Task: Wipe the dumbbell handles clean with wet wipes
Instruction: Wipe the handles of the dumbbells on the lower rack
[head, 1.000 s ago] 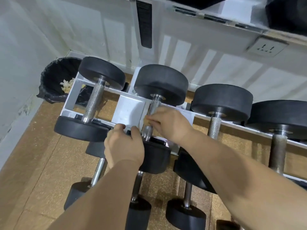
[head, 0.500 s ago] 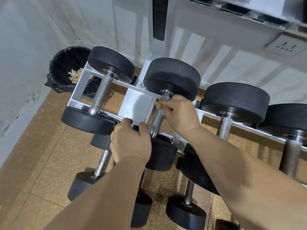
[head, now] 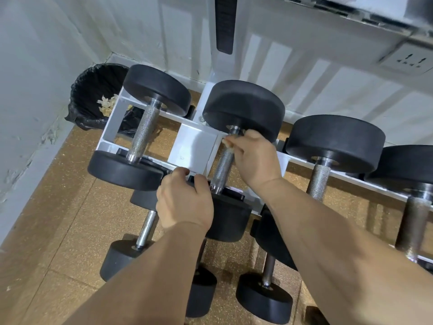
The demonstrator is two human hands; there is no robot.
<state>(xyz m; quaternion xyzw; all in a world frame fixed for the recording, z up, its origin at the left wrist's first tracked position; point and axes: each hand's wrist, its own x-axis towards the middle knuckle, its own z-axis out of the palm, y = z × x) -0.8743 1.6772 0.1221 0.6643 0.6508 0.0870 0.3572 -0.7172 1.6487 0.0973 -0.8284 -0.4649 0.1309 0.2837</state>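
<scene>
Where both forearms reach in from the near edge, lower-tier dumbbells [head: 264, 299] are seen beneath them on the brown floor [head: 58, 207]. Just beyond, the left hand [head: 185, 200] is held knuckles-up, its fingers curled over the top edge of the near head [head: 230, 216] of the dumbbell [head: 243, 106] being cleaned, which lies second from the left on the upper tier of the white rack [head: 194, 146]. Its knurled handle [head: 223, 167] is pointed away from the person, the long axis running from the near head up to the far head and leaning slightly right. A flat white rack plate is set just left of the handle, and open gaps are left on either side before the neighbouring dumbbells [head: 143, 134]. At the far end of the handle, close under the far head, the right hand [head: 254, 160] is bent at the wrist and a crumpled wet wipe [head: 227, 142] is pinched against the metal by its fingertips. Beyond the rack's left corner, a black-lined bin [head: 93, 90] is tucked against the wall [head: 35, 66], and a socket [head: 407, 59] is mounted at the far right.
</scene>
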